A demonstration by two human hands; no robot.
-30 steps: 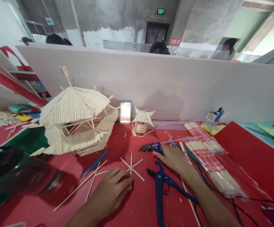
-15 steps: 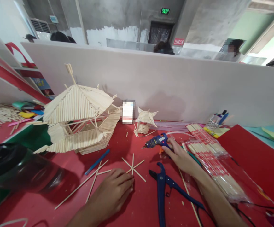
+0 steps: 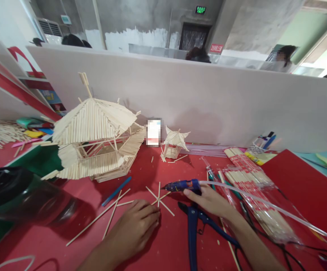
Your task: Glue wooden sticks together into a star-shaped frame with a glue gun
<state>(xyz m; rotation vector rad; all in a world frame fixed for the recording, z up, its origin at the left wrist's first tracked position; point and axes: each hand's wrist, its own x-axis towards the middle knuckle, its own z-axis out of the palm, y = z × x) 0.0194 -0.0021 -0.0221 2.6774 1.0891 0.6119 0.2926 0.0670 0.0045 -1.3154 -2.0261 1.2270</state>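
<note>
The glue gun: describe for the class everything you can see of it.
The glue gun has a dark blue, plastic-looking body with an orange patch and a dark nozzle. A long, see-through glue stick runs from its back. Held in the right grip, it points left toward the crossed sticks; whether they touch is unclear.

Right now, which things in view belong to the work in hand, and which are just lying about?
Likely in the work:
glue gun, in the right hand
stick star, at the left hand
blue cutter, unheld
wrapped sticks

Seemingly just lying about:
bottle
pen cup
red sheet
</note>
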